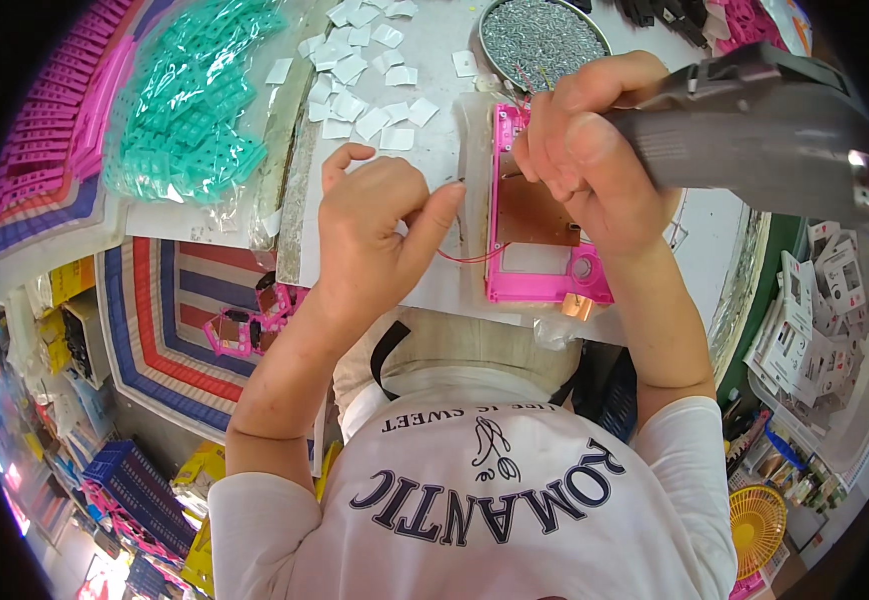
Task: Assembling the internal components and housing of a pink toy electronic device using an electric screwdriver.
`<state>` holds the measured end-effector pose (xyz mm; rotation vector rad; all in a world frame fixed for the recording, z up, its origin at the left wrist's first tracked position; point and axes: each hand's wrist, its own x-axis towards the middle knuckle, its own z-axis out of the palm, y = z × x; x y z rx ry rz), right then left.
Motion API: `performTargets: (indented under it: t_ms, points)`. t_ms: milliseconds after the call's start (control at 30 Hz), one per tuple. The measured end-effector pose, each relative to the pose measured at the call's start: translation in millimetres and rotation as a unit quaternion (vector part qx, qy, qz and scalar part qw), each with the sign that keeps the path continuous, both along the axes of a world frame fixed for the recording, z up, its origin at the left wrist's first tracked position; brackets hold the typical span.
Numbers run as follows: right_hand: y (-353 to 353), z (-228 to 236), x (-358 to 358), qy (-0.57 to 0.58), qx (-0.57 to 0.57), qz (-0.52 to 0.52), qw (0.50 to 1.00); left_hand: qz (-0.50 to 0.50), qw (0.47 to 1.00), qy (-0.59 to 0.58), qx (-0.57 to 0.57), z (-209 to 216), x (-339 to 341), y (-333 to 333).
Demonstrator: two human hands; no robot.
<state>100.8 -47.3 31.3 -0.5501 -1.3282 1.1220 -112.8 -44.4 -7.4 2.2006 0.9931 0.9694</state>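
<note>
My right hand point(605, 150) is wrapped around the front of a dark grey electric screwdriver point(755, 130), its body stretching to the upper right. Below that hand lies a pink plastic housing point(496, 225) with a brown board point(540, 215) inside and a round part in its lower right corner. The hand covers much of the housing's right side. A thin red wire point(470, 259) runs out of the housing's left edge. Left of the housing, my left hand point(375, 215) hovers over the table with thumb and one finger spread; the other fingers curl under, and nothing shows in them.
A round tin of small metal screws point(545, 40) stands behind the housing. White square pieces point(370, 120) lie scattered on the table point(435, 150). Teal plastic parts point(190, 100) in clear bags and pink parts point(55, 130) are at left. At right, a bin holds white printed cards point(805, 320).
</note>
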Motion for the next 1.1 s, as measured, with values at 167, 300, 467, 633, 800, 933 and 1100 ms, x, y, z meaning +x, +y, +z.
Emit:
performTargets:
  t_ms: [167, 300, 467, 633, 800, 933, 1100]
  points:
    - [-3.2, -4.1, -11.3, -0.11, 0.019, -0.072, 0.991, -0.007, 1.0, -0.016, 0.015, 5.6, 10.6, -0.7]
    - [-1.0, -4.7, -5.2, -0.105, 0.018, -0.025, 0.994, -0.01, 0.997, 0.015, 0.069, 1.5, 19.4, -1.3]
    - [-4.0, 34.1, 20.5, 0.04, 0.059, 0.142, 0.987, -0.025, 0.997, -0.006, 0.078, -1.5, 34.1, -7.0]
    - [-19.1, 33.5, 30.4, 0.0, 0.047, 0.162, 0.986, -0.049, 0.996, -0.031, 0.061, 0.2, 43.9, -13.6]
    - [-29.1, 30.4, 34.9, 0.011, 0.033, 0.145, 0.989, -0.058, 0.992, -0.04, 0.101, 0.6, 52.0, -14.2]
    - [-43.4, 33.2, 17.8, 0.036, 0.002, 0.05, 0.998, -0.048, 0.99, -0.028, 0.13, 1.5, 55.3, -18.5]
    - [-51.1, 29.0, 13.2, -0.01, -0.005, -0.007, 1.0, -0.047, 0.988, -0.021, 0.147, -4.7, 56.7, -20.9]
